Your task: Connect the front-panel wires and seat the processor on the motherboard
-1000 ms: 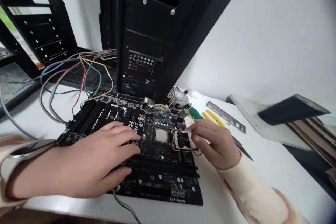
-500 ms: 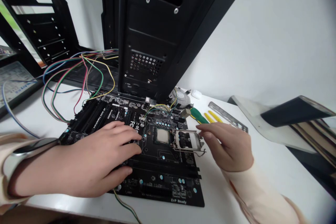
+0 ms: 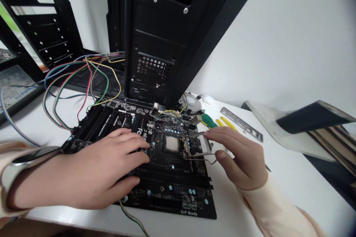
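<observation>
We press our spread left hand (image 3: 97, 170) flat and open on the black motherboard (image 3: 172, 189), steadying it, while our right hand (image 3: 239, 155) pinches the raised steel socket load plate (image 3: 196, 144) by its edge, just beside the square silver processor (image 3: 171, 143).

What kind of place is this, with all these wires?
Probably a computer repair bench: a motherboard lies on a white table, next to an upright black computer case and a CPU cooler.

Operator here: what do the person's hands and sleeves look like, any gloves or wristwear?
The left hand and right hand are bare. The left sleeve and right sleeve are long and cream, the right with a reddish streak. A dark, shiny band lies at the left wrist.
</observation>
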